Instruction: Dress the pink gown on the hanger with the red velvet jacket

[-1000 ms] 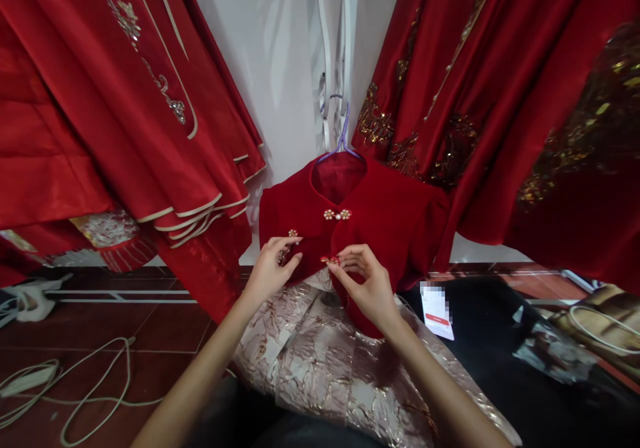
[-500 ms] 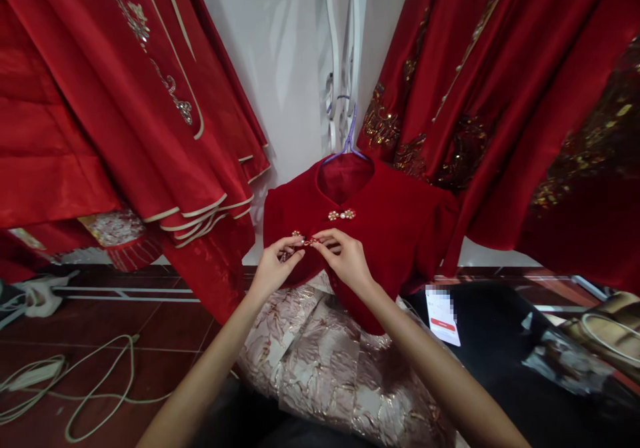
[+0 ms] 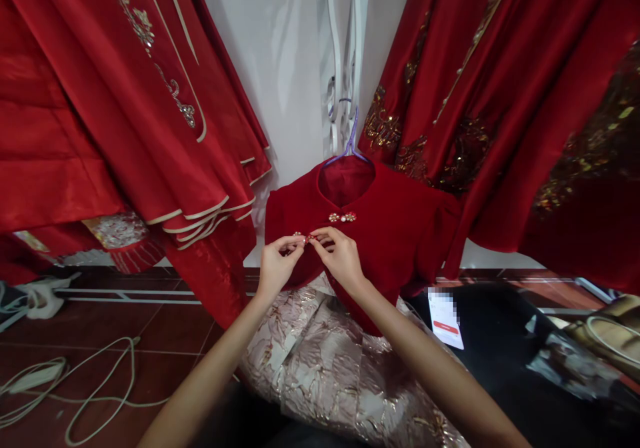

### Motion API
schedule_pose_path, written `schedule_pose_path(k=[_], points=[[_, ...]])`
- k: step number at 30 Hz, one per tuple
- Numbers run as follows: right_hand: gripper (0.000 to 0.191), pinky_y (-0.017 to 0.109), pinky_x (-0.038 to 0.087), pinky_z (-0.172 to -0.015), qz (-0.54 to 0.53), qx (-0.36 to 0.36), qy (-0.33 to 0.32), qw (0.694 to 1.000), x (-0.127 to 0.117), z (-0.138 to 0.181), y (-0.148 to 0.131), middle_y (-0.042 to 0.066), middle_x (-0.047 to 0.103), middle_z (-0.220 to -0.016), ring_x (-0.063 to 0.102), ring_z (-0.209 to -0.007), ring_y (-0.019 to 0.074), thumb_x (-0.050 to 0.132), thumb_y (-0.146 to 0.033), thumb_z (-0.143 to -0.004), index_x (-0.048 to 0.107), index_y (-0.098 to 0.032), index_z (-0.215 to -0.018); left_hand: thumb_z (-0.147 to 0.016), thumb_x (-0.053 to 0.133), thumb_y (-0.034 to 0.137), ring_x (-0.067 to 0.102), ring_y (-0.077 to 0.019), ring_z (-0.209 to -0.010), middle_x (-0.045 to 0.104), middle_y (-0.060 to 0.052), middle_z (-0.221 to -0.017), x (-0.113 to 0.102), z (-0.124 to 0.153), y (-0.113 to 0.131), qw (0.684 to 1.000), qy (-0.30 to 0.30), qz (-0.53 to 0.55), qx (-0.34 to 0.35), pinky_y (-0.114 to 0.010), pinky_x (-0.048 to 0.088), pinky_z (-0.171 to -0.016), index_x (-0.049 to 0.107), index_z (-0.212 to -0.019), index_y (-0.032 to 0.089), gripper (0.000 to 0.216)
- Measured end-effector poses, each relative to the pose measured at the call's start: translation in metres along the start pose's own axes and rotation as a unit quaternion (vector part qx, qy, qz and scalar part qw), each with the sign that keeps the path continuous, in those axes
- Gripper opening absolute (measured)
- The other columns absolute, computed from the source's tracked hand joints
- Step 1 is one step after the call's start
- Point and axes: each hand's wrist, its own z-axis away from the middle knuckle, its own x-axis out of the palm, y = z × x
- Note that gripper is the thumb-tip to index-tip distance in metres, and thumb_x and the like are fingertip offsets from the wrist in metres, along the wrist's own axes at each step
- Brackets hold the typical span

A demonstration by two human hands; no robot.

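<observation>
A red velvet jacket (image 3: 395, 228) hangs on a purple hanger (image 3: 350, 145) against the white wall. A pearl clasp (image 3: 342, 217) closes its collar. Lower on the left chest sits a second clasp (image 3: 304, 238). My left hand (image 3: 277, 267) pinches the left half of that second clasp, fingers closed. My right hand (image 3: 340, 259) pinches the right half and its flap edge, fingertips meeting the left hand's. Below the jacket spreads a pale pink brocade skirt (image 3: 325, 361).
Red satin garments (image 3: 125, 121) hang at the left, and darker embroidered ones (image 3: 500, 101) at the right. A white tag (image 3: 445, 318) hangs by black fabric (image 3: 500, 341). White cables (image 3: 75, 388) lie on the red tile floor.
My right hand rose from the jacket's lower flap up and left to meet my left hand at the second clasp. Both hands now pinch there together.
</observation>
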Motion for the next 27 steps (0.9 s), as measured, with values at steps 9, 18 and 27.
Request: schedule_pose_path(k=[9,18,27], points=[[0.019,0.025,0.056,-0.066,-0.014,-0.008,-0.023,1.000,-0.006,0.002,0.001,0.004,0.069,-0.094,0.066,-0.080,0.0146,0.055,-0.032,-0.086,0.066,-0.022,-0.097,-0.070,0.069,0.030,0.066,-0.0164,-0.075,0.074,-0.008,-0.085,0.003,-0.003,0.002,1.000,0.002,-0.008,0.010,-0.029,0.052,-0.073,0.072,-0.084,0.013,0.022],[0.019,0.024,0.055,-0.063,0.016,-0.017,-0.025,0.999,-0.009,0.001,0.000,0.003,0.069,-0.094,0.066,-0.079,0.0144,0.054,-0.032,-0.087,0.066,-0.022,-0.097,-0.068,0.068,0.025,0.066,-0.0175,-0.073,0.074,-0.007,-0.083,-0.003,-0.001,0.008,0.998,-0.014,-0.053,0.027,-0.030,0.053,-0.072,0.073,-0.083,0.014,0.018],[0.015,0.025,0.054,-0.066,0.041,-0.019,-0.029,0.999,-0.007,-0.007,0.002,0.002,0.069,-0.092,0.065,-0.077,0.0139,0.055,-0.028,-0.086,0.066,-0.023,-0.095,-0.072,0.060,0.021,0.065,-0.0167,-0.074,0.071,-0.004,-0.080,-0.005,-0.014,0.012,0.980,-0.079,-0.177,0.053,-0.030,0.049,-0.076,0.067,-0.082,0.017,0.012]])
